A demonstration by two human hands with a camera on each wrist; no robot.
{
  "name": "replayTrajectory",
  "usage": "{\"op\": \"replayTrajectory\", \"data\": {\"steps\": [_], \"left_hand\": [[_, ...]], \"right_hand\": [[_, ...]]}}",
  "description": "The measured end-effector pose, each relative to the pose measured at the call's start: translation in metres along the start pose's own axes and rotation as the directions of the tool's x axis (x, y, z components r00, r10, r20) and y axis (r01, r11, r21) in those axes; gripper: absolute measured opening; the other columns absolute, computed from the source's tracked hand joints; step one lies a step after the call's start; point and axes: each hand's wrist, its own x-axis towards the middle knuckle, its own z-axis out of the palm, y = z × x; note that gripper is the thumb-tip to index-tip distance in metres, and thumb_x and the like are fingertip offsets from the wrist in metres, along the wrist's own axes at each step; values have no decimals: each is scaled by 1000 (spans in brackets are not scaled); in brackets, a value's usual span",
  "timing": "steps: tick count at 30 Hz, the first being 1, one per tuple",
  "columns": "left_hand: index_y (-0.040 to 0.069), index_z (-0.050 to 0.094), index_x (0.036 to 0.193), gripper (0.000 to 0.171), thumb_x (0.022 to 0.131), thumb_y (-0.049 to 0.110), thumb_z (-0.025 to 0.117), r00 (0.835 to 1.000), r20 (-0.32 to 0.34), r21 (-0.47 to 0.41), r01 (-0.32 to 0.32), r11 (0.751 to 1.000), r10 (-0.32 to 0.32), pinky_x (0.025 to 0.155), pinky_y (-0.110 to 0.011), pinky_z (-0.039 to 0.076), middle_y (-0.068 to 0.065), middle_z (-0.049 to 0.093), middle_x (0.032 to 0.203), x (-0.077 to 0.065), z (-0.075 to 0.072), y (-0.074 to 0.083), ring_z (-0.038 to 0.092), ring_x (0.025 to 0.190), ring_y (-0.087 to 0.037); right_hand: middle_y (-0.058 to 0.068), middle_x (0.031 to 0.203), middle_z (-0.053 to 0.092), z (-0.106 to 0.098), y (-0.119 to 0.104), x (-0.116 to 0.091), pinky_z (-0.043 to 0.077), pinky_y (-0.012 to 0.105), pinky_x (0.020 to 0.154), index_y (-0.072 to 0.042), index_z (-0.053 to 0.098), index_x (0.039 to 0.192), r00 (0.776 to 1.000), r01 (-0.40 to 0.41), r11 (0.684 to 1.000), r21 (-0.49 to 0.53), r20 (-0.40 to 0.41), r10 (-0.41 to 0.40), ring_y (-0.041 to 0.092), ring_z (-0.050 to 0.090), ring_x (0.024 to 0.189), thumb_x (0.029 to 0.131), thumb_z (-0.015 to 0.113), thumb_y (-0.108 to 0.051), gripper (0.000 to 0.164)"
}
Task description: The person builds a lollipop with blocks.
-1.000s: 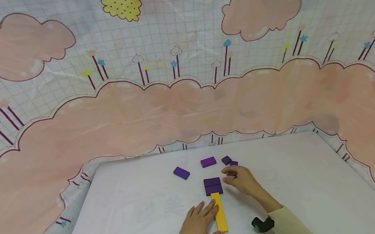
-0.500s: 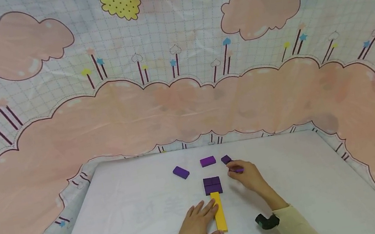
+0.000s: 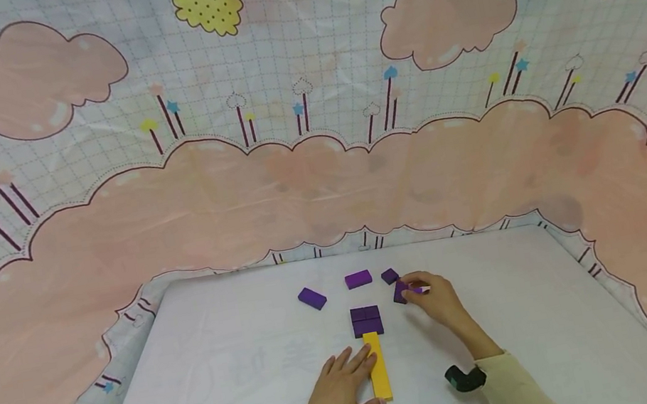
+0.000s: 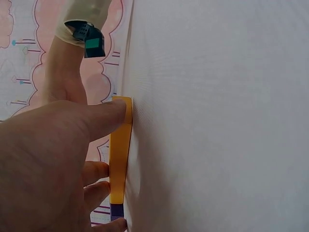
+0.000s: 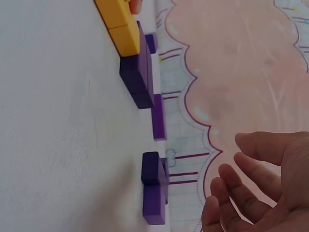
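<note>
My left hand (image 3: 342, 401) lies along the left side of a row of yellow blocks (image 3: 381, 379). Its thumb touches the near end, and the fingertips overlap the far end. Against the row's far end sits a square of purple blocks (image 3: 367, 321). To the right of that square, my right hand (image 3: 441, 300) is at a purple block (image 3: 400, 292), partly hidden by its fingers. In the right wrist view, the fingers (image 5: 246, 195) are loosely bent and spread, with nothing between them. Beside them, a dark purple block (image 5: 150, 166) and a lighter one (image 5: 154, 205) stand end to end.
Farther back on the white table (image 3: 209, 366) lie loose purple blocks: one at the left (image 3: 311, 298), one in the middle (image 3: 358, 279), and a small dark one (image 3: 390, 276) near my right fingertips. A cloud-patterned cloth (image 3: 321, 188) rises behind the table.
My right hand has shifted slightly right and closed in on the purple block at the right, which now shows turned and nearer. The left hand and yellow row have stayed put.
</note>
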Motion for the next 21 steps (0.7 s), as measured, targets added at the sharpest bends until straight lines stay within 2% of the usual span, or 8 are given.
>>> {"op": "replayTrajectory", "data": {"steps": [5, 9, 15, 21], "left_hand": [[25, 44, 149, 72, 89, 62, 58, 1000, -1, 3, -3, 1000, 3, 117, -58, 28, 8, 32, 160, 1, 0, -1, 35, 146, -32], [25, 44, 149, 72, 89, 62, 58, 1000, 3, 1, -1, 1000, 1, 117, -58, 28, 7, 33, 160, 1, -1, -1, 35, 146, -32], [24, 45, 148, 72, 88, 61, 59, 1000, -4, 4, -7, 1000, 7, 116, -59, 30, 7, 34, 159, 1, -3, -2, 36, 145, -33], [25, 44, 149, 72, 88, 61, 59, 1000, 4, 3, -7, 1000, 7, 117, -59, 29, 7, 33, 160, 2, -4, -3, 35, 146, -32]], "right_hand": [[13, 111, 72, -2, 4, 2, 54, 42, 91, -6, 71, 111, 1000, -7, 1000, -9, -26, 7, 31, 65, 108, 87, 72, -11, 25], [15, 118, 70, -3, 9, 2, 51, 48, 97, -6, 70, 113, 999, -31, 999, 7, -37, 32, 33, 62, 113, 86, 73, -11, 28], [21, 131, 62, -3, 17, 5, 44, 57, 104, -9, 67, 119, 995, -100, 995, 12, -28, 101, 40, 54, 126, 86, 73, -16, 35], [23, 139, 55, -2, 26, 11, 35, 60, 112, -12, 64, 126, 988, -154, 988, 11, -14, 154, 43, 45, 135, 85, 74, -20, 43]]}}
